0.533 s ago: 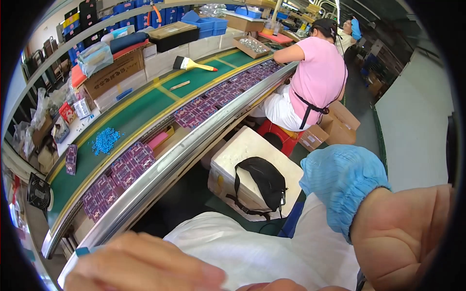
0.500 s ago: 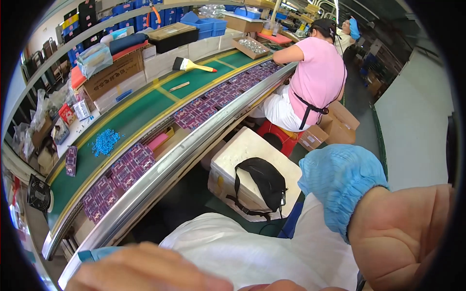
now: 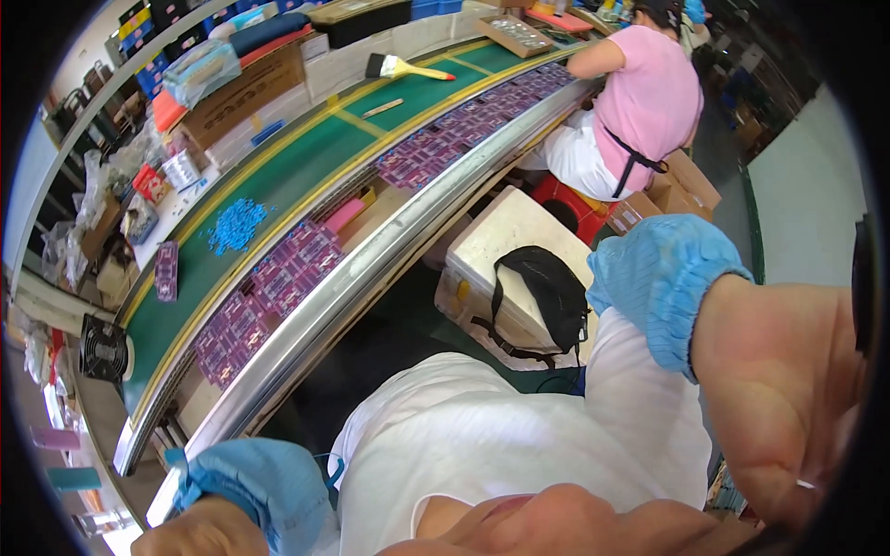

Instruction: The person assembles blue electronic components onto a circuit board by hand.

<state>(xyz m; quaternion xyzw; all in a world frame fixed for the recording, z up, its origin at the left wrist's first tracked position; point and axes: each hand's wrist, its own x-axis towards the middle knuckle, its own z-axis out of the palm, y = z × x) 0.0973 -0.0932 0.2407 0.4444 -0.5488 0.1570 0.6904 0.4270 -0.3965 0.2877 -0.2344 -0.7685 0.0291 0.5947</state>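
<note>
My right hand (image 3: 774, 389) is raised close at the right, below an elastic-cuffed blue sleeve (image 3: 667, 287). Its palm and wrist show, but the dark rim cuts off its fingers, so what it holds cannot be seen. Low at the left, my left hand (image 3: 204, 533) comes out of another blue sleeve (image 3: 260, 482) and is cut by the lower edge; its fingers are mostly hidden. The nearest thing to it is the metal rail (image 3: 306, 324) of the line. Purple circuit boards (image 3: 297, 264) lie in a row behind that rail, apart from both hands.
On the green belt (image 3: 306, 162) lie a heap of small blue parts (image 3: 236, 225), a single board (image 3: 167, 271), a thin stick (image 3: 383, 108) and a paintbrush (image 3: 408, 68). A black bag (image 3: 547, 292) rests on a white box (image 3: 464, 246). A co-worker (image 3: 644, 102) sits farther along.
My view has shifted, moving the line rightward in the picture. My left hand, blurred across the bottom before, is now at the lower left with its sleeve showing. My right hand stays raised.
</note>
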